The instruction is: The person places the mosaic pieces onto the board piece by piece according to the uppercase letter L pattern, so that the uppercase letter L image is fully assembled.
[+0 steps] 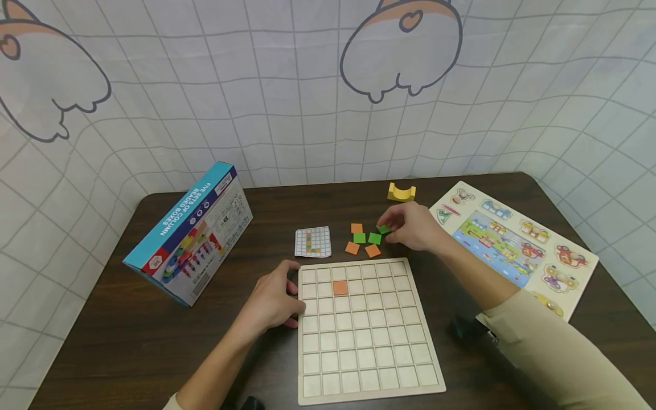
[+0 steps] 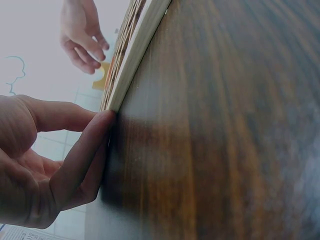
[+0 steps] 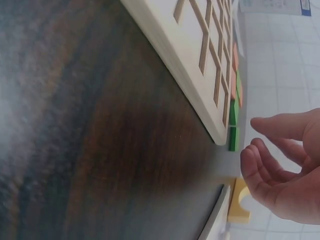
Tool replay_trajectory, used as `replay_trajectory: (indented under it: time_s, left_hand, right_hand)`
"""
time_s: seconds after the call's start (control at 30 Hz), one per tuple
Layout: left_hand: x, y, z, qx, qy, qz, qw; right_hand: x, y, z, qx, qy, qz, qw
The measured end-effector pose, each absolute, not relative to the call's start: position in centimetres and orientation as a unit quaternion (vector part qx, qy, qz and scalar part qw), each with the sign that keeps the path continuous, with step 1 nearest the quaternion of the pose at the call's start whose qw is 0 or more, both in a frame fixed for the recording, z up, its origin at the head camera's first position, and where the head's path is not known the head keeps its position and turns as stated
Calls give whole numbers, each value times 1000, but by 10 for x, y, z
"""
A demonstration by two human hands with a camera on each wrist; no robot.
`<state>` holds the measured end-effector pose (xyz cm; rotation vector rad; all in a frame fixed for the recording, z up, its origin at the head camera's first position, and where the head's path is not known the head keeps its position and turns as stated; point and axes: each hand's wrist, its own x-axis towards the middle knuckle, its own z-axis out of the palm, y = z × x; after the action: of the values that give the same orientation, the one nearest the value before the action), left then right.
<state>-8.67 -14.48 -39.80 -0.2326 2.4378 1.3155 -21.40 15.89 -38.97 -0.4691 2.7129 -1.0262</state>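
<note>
My left hand (image 1: 274, 299) rests at the left edge of a pale wooden grid board (image 1: 369, 341), its fingertips touching the rim. One orange tile (image 1: 340, 287) sits in a square near the board's top. Beyond the board, my right hand (image 1: 412, 228) reaches over a green tile (image 1: 383, 229), thumb and fingers to either side of it. In the right wrist view a gap shows between thumb and fingers, and a green tile (image 3: 234, 139) lies on the table beside them. Nearby are other green tiles (image 1: 359, 238) and orange tiles (image 1: 373, 250).
Left of the tiles lies a small pattern card (image 1: 313, 241) with a coloured grid. A toy box (image 1: 197, 233) stands at the left. At the back is a yellow arched block (image 1: 401, 192). A picture puzzle board (image 1: 512, 250) lies at the right, partly under my right arm.
</note>
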Motion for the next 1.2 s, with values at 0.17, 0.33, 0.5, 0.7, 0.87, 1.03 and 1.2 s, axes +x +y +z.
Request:
replay_trajectory:
  time_s: [0.17, 0.33, 0.5, 0.7, 0.87, 1.03, 1.2]
  left_hand:
    - [-87, -144, -398, -85, 862, 465, 183]
    - [-88, -144, -397, -87, 863, 463, 184]
    - [-87, -145, -397, -85, 860, 468, 182]
    - [-87, -145, -398, -87, 858, 472, 183]
    - [-87, -145, -398, -86, 859, 472, 182]
    - [-87, -145, -399, -86, 858, 473, 182]
    - [-87, -145, -399, -86, 860, 469, 183]
  right_hand:
    - [-219, 160, -391, -149, 923, -341, 98]
    - [-224, 160, -393, -143, 922, -345, 99]
    - [-229, 160, -396, -146, 923, -342, 103]
    - [-233, 159, -399, -154, 924, -332, 108]
    - [-236, 158, -400, -154, 927, -325, 109]
    - [-237, 156, -400, -153, 928, -320, 115]
    - [-239, 155, -400, -159, 929, -310, 123]
